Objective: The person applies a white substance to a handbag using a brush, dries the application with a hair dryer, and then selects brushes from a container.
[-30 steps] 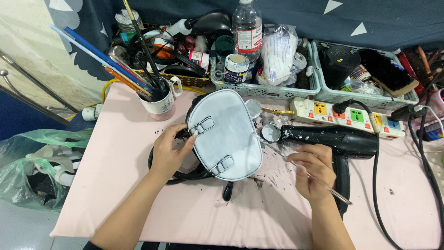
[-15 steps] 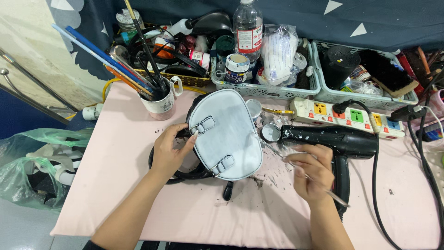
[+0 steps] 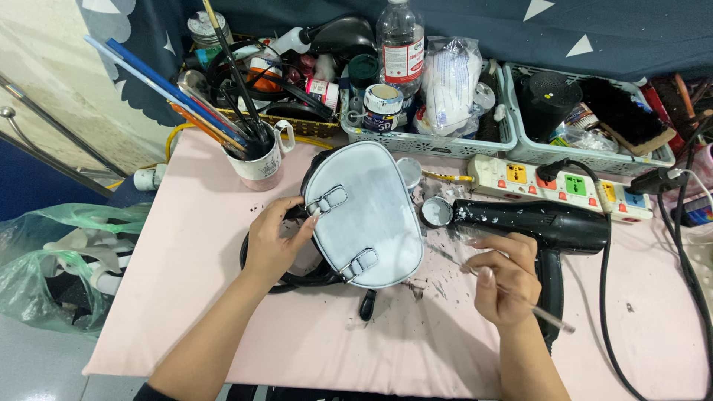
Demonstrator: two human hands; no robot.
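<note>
- While my left hand grips the bag at its left edge, fingers curled round the rim and thumb on the pale face, the bag lies flat in the middle of the pink table.
- The bag is a rounded, pale blue-white piece with two small buckled tabs on its face; black straps loop out from under it below my left hand, and a black tab sticks out at its lower edge.
- My right hand is closed on a thin brush, pinched between thumb and fingers, its clear handle running down to the right and its tip pointing up-left toward the bag, just short of the bag's right edge.
- Just beyond my right hand a black hairdryer lies on its side, nozzle toward the bag, flecked with white paint.
- Dark flecks and paint spots scatter the table between bag and right hand.
- A small open round tin sits between the bag and the dryer's nozzle.
- A mug crammed with brushes stands just beyond the bag to the left.
- A white power strip lies behind the dryer, one black plug in it.
- Two pale baskets of jars, a bottle and brushes line the far edge.
- A green plastic bag hangs off to my left, below the table.
</note>
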